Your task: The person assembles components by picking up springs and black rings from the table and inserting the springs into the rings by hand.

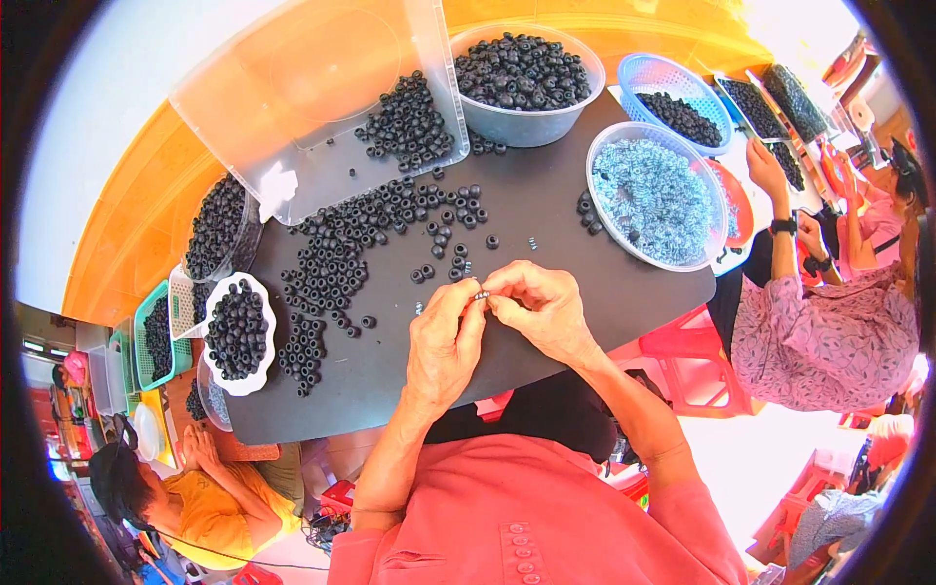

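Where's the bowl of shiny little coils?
In the head view, the bowl sits on the table at right, just below the blue basket, up and right of the right hand.

Up at head height, fisheye-wide, we're looking down close over the red shirt (478,502), facing across the dark worktop (629,292).

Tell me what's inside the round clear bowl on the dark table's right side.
The bowl holds a heap of small, pale coil springs. Its bottom, and anything buried beneath the top layer, is covered.
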Tool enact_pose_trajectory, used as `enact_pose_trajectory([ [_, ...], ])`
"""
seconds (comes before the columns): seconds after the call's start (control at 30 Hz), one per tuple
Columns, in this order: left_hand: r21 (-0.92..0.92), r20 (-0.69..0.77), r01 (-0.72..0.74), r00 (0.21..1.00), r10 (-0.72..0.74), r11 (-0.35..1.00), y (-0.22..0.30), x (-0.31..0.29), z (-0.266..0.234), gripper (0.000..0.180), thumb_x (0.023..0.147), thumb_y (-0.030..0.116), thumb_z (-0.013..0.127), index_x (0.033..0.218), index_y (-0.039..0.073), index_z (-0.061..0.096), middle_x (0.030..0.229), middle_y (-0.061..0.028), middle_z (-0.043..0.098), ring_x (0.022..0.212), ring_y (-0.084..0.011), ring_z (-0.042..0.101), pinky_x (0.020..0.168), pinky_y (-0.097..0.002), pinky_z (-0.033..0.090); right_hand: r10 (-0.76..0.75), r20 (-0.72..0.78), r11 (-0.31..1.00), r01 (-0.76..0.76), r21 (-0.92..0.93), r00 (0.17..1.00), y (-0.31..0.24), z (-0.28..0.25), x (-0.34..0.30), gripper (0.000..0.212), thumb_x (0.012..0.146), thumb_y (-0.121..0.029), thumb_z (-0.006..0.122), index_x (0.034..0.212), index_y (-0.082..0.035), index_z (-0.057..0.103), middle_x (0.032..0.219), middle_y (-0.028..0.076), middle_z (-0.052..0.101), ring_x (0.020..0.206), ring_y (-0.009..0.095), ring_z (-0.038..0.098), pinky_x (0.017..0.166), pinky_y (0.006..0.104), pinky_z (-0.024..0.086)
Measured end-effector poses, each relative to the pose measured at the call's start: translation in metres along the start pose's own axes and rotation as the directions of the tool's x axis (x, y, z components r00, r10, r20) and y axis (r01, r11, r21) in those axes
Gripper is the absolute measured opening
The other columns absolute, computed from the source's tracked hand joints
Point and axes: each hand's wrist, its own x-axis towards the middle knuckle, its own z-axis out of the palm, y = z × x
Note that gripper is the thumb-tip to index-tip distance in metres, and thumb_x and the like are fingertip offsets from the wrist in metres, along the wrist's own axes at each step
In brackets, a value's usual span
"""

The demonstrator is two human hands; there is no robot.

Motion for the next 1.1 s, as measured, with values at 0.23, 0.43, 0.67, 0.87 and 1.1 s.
enact_pose_trajectory([
  [0.23,0.046,0.004,-0.05,0.999,0.05,0.998,0.002,0.0,-0.002,0.026,0.084,-0.007,0.061,0.11,-0.002,0.058,0.091,-0.0182,0.065,0.08,-0.0309,0.066,0.068,-0.0364,0.053,-0.032,0.01,0.999,0.032,0.006,0.999,0.001,-0.002,0.0,0.012,0.085,0.007,0.065,0.096,0.002,0.066,0.091,0.006,0.065,0.081,0.01,0.059,0.07,0.0244,0.048],
  [0.43,0.094,0.05,-0.057,0.997,0.052,0.994,0.003,0.001,-0.003,0.027,0.082,-0.008,0.062,0.109,-0.004,0.058,0.095,-0.0198,0.065,0.087,-0.0347,0.064,0.073,-0.0388,0.053,-0.004,-0.023,1.0,0.005,0.028,1.0,-0.005,0.001,0.0,0.009,0.085,0.008,0.064,0.092,0.002,0.065,0.089,0.006,0.065,0.078,0.009,0.058,0.067,0.0244,0.047],
  [0.67,0.038,0.098,-0.007,0.995,0.003,0.999,0.003,0.003,-0.005,0.022,0.085,-0.007,0.059,0.107,-0.003,0.057,0.091,-0.0181,0.064,0.081,-0.0319,0.064,0.07,-0.0382,0.052,-0.072,-0.011,0.997,0.072,-0.007,0.997,-0.002,0.001,0.002,0.007,0.087,0.003,0.063,0.093,0.003,0.066,0.089,0.005,0.067,0.084,0.01,0.063,0.076,0.0257,0.052],
  [0.87,-0.086,0.209,0.188,0.964,-0.167,0.978,0.003,0.005,-0.01,0.012,0.094,0.004,0.053,0.103,-0.002,0.057,0.078,-0.013,0.063,0.069,-0.0232,0.063,0.063,-0.034,0.049,-0.036,0.002,0.999,0.036,0.034,0.999,-0.002,0.001,0.001,0.004,0.087,0.005,0.062,0.09,0.004,0.065,0.087,0.006,0.067,0.08,0.011,0.064,0.072,0.0267,0.054],
  [1.1,-0.14,0.177,0.289,0.948,-0.263,0.947,0.004,0.005,-0.008,0.012,0.097,0.01,0.052,0.102,0.001,0.058,0.072,-0.0072,0.063,0.064,-0.0133,0.057,0.06,-0.0295,0.046,0.018,-0.038,1.0,-0.017,0.021,0.999,-0.005,0.003,0.001,0.009,0.085,0.01,0.06,0.09,0.003,0.064,0.088,0.006,0.065,0.08,0.01,0.06,0.069,0.0246,0.049],
])
